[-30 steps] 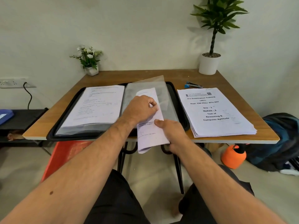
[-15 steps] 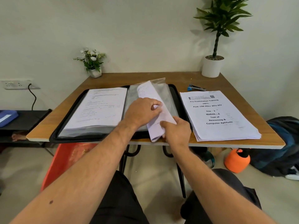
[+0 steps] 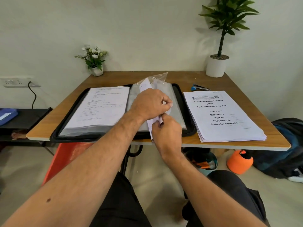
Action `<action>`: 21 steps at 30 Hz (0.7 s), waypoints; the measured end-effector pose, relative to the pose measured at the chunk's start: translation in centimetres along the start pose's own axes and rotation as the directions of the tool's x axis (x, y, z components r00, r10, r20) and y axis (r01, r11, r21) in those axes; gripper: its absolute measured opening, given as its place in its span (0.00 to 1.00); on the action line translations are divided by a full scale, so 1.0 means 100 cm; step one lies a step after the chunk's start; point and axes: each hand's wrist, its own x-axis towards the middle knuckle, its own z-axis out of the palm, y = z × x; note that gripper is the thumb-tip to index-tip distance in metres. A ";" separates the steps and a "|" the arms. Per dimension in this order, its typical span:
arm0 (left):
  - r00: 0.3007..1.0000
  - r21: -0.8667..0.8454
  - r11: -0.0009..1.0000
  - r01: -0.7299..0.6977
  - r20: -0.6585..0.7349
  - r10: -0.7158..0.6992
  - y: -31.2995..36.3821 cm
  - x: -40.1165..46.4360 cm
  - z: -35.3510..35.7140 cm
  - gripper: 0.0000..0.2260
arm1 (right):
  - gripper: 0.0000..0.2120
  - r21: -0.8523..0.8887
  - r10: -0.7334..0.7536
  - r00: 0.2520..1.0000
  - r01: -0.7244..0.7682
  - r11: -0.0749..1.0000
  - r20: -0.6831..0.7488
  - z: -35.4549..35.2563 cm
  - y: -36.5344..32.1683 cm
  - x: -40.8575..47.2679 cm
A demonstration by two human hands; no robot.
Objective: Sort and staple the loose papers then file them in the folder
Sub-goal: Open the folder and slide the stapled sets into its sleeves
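Head view: left hand (image 3: 151, 104) and right hand (image 3: 165, 130), fingers curled, gripping stapled sheets (image 3: 146, 86) half into clear sleeve (image 3: 173, 99) of open folder (image 3: 55, 136) on counter (image 3: 246, 82). Likely snag: corner catching sleeve mouth, crumpling; depth unclear.

My wooden table (image 3: 229, 80) held the open folder (image 3: 68, 126) beside a paper stack (image 3: 224, 115). A stapler (image 3: 199, 87) and two potted plants (image 3: 216, 64) stood behind.

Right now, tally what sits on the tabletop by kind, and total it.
Potted plants: 2, the flower pot and the tall plant pot
Folder: 1
Paper stack: 1
Stapler: 1
Total: 5
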 end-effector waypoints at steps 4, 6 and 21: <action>1.000 0.044 0.999 0.008 0.021 -0.009 0.004 0.007 -0.010 0.08 | 0.07 -0.170 -0.139 0.989 0.145 0.975 0.048 0.008 -0.008 0.010; 0.999 0.018 1.000 0.024 0.036 -0.025 0.001 0.004 -0.010 0.08 | 0.11 -0.206 -0.147 0.985 0.164 0.965 0.092 0.013 -0.005 0.017; 0.983 0.208 0.964 0.168 -0.109 -0.148 -0.006 -0.027 0.010 0.18 | 0.06 0.323 0.368 0.922 -0.388 0.863 0.124 -0.012 0.016 0.003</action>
